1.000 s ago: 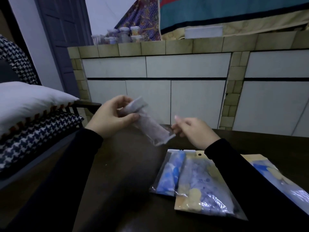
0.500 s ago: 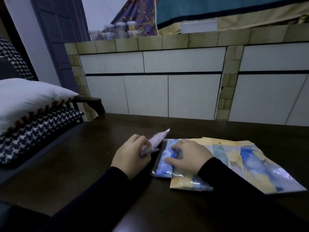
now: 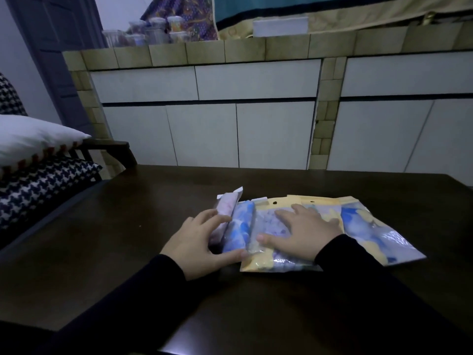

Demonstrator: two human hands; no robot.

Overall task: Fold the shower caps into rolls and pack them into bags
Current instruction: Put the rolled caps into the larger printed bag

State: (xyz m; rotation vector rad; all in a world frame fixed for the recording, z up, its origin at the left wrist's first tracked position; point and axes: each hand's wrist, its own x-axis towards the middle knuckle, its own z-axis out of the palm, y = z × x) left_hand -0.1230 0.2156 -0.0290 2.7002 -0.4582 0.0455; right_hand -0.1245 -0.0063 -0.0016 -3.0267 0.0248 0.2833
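Note:
Several packed bags lie side by side on the dark table [image 3: 128, 239]. A narrow bag with a pale pink rolled cap [image 3: 226, 210] lies at the left, and a narrow bag with a blue rolled cap [image 3: 240, 229] lies beside it. My left hand [image 3: 197, 242] lies against these two, fingers straight along the pink one and thumb at the blue one's near end. To their right is a wider yellow-edged bag [image 3: 268, 260], on which my right hand [image 3: 302, 230] presses flat with spread fingers. Further right lies a yellow-edged bag with a blue-patterned cap [image 3: 371, 226].
A chair with a white cushion [image 3: 30, 139] and a houndstooth cushion [image 3: 38, 190] stands at the left edge of the table. Behind the table runs a tiled counter with white cabinet doors [image 3: 204, 134]. Jars [image 3: 153, 29] stand on top of it.
My left hand carried the pink bagged roll from the air down to the table and laid it beside the blue roll. My right hand came down and flattened onto the yellow-edged bag.

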